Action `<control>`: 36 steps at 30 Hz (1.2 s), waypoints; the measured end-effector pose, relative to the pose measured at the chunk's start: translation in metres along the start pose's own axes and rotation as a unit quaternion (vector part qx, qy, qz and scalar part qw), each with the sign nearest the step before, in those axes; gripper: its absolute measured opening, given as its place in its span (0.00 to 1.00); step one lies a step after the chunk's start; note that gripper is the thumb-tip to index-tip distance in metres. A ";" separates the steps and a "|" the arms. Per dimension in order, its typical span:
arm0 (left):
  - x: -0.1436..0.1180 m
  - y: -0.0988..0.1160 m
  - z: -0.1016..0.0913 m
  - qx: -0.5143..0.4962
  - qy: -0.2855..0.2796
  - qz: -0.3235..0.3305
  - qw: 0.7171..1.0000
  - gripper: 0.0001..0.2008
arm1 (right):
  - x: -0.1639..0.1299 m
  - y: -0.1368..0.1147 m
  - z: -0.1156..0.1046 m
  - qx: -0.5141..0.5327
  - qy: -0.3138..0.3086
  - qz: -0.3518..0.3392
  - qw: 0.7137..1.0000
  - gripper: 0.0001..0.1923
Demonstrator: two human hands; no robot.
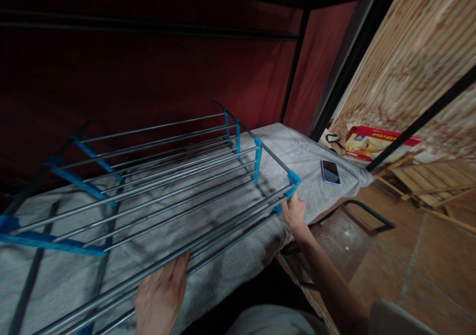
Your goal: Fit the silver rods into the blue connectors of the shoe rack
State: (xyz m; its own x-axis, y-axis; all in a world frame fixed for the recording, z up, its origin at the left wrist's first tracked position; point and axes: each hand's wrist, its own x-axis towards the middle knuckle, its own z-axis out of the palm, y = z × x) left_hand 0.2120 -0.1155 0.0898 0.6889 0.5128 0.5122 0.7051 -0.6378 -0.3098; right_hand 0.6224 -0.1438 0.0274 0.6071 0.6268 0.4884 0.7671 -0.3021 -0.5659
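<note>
A metal rack (156,176) with blue joints spans centre-left, lying over a grey towel (320,151). The left hand (161,298) grips its near rods at bottom centre; the right hand (293,213) clamps its right corner. A phone (330,171) lies right.

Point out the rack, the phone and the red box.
rack (167,176), head view, on a middle rod.
phone (330,171), head view, on its dark screen.
red box (375,144), head view, on its front face.
</note>
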 end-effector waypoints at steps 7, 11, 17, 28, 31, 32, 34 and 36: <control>0.001 -0.001 0.000 -0.002 0.003 0.002 1.000 0.15 | -0.009 -0.001 -0.007 0.003 -0.033 -0.007 0.999 0.18; 0.000 -0.002 0.000 -0.004 -0.001 0.001 1.000 0.14 | -0.009 0.002 -0.016 -0.025 -0.058 -0.017 0.998 0.19; -0.002 -0.002 0.000 -0.012 -0.010 -0.006 1.000 0.15 | 0.003 0.012 -0.025 -0.064 -0.098 -0.076 0.990 0.22; -0.003 -0.002 0.001 -0.001 -0.004 -0.001 1.000 0.13 | 0.004 0.011 -0.025 -0.070 -0.090 -0.085 0.990 0.19; -0.004 -0.005 0.001 0.001 -0.006 -0.001 1.000 0.13 | 0.005 0.010 -0.025 -0.060 -0.085 -0.081 0.991 0.19; -0.004 -0.005 0.000 0.002 -0.010 -0.001 1.000 0.14 | 0.005 0.009 -0.025 -0.057 -0.082 -0.081 0.992 0.20; -0.005 -0.006 0.000 0.007 -0.015 0.002 1.000 0.14 | 0.006 0.008 -0.024 -0.050 -0.073 -0.079 0.993 0.22; -0.006 -0.007 0.000 0.011 -0.017 0.003 1.000 0.14 | 0.006 0.006 -0.023 -0.044 -0.068 -0.072 0.994 0.23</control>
State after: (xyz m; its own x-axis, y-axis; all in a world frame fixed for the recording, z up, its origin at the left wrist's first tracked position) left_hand 0.2033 -0.1144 0.0890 0.6986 0.5277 0.4831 0.7038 -0.6283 -0.3315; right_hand 0.6359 -0.1582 0.0421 0.4607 0.7580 0.4616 0.8628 -0.2606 -0.4332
